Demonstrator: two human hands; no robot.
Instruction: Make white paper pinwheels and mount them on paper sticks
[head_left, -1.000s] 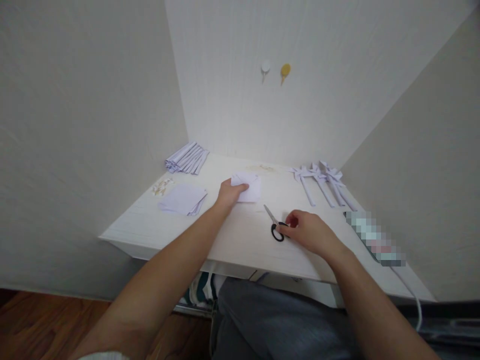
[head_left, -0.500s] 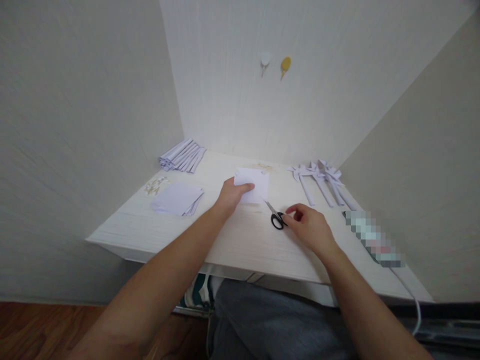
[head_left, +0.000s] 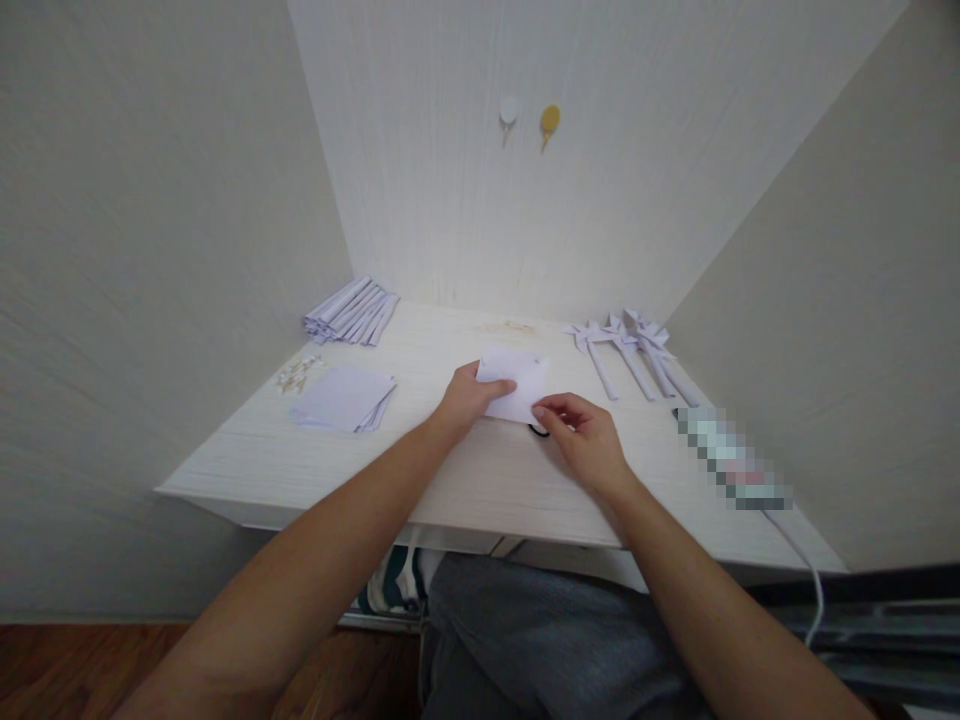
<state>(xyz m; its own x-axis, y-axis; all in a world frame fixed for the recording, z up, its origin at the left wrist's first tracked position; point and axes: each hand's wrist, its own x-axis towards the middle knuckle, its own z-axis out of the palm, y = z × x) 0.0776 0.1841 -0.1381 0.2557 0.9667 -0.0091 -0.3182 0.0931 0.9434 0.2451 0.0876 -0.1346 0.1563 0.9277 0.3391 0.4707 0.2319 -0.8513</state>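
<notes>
My left hand (head_left: pixel 469 395) sits at the middle of the white desk (head_left: pixel 480 470), thumb on top and fingers curled under the near left edge of a folded white paper (head_left: pixel 517 385), pinching it. My right hand (head_left: pixel 581 435) meets the same sheet at its near right corner, thumb and forefinger closed on the paper's edge, the other fingers bent loosely behind. So both hands grip the one piece, which is lifted slightly off the desk surface, roughly centred in front of me. Just under my right fingers I can make out a bit of black loop, the handle of the scissors (head_left: pixel 537 431); the blades are hidden beneath the paper and hand, so I cannot tell how they lie. Off to the left lies a flat stack of paper squares (head_left: pixel 341 398), with a few small pale bits (head_left: pixel 296 373) beside it, and farther back a bundle of folded paper strips (head_left: pixel 351 311) near the wall. To the right, several paper pinwheels (head_left: pixel 628 345) lie side by side on their sticks.
</notes>
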